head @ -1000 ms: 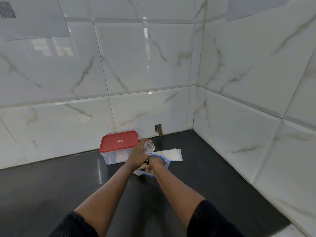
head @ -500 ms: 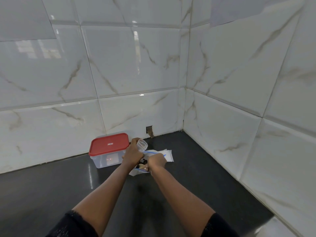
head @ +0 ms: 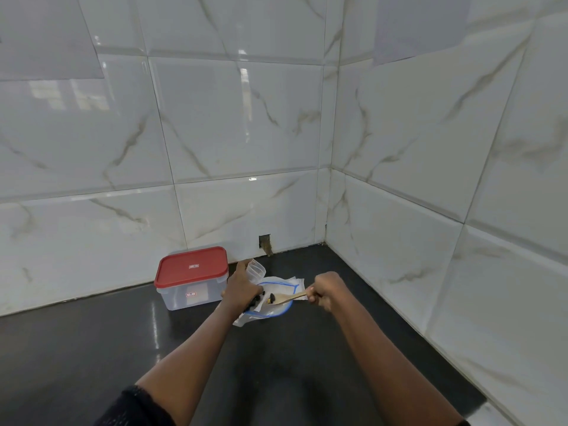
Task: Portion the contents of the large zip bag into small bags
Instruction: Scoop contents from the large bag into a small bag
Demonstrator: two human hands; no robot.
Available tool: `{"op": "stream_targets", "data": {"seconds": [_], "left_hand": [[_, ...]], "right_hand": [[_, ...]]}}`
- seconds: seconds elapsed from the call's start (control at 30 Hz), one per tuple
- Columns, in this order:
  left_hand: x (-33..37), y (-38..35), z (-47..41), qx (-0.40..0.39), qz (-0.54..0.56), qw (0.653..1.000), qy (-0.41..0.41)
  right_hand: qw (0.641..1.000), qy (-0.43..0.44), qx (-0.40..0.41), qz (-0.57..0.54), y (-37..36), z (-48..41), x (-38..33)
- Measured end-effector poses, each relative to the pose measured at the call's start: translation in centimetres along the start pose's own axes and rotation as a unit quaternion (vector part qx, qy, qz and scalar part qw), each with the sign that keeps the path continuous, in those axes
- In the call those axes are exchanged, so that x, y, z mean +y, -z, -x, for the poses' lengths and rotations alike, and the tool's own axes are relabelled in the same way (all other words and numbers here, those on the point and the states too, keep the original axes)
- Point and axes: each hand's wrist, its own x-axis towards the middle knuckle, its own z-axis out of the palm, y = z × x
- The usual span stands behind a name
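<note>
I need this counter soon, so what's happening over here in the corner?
A person is portioning food at the dark counter. Their right hand grips a wooden spoon, its bowl over the open mouth of the blue-rimmed zip bag, next to some dark pieces. Their left hand holds a small clear cup beside the bag's mouth. A red-lidded container stands shut to the left. No filled small bag is visible.

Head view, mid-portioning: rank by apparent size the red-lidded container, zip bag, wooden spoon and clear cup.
1. red-lidded container
2. zip bag, partly hidden by the left hand
3. wooden spoon and clear cup: too alike to rank
</note>
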Motion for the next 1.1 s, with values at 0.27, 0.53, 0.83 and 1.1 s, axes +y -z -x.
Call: {"op": "stream_targets", "data": {"seconds": [0.27, 0.53, 0.83, 1.1], "left_hand": [[-0.2, 0.3, 0.9, -0.018, -0.004, 1.0, -0.019], [-0.1, 0.0, 1.3, -0.042, -0.032, 0.998, -0.02], [-0.4, 0.5, 1.0, -0.012, -0.004, 1.0, -0.01], [-0.6, 0.3, 0.5, -0.002, -0.003, 1.0, -0.016]], "right_hand": [[0.998, 0.051, -0.021, 0.024, 3.0, 2.7, -4.4], [0.97, 0.186, -0.02, 0.155, -0.9, 4.2, -5.3], [0.878, 0.344, 0.014, 0.332, -2.9, 5.1, -4.9], [0.828, 0.387, 0.001, 0.406, -3.0, 5.7, -4.9]]}}
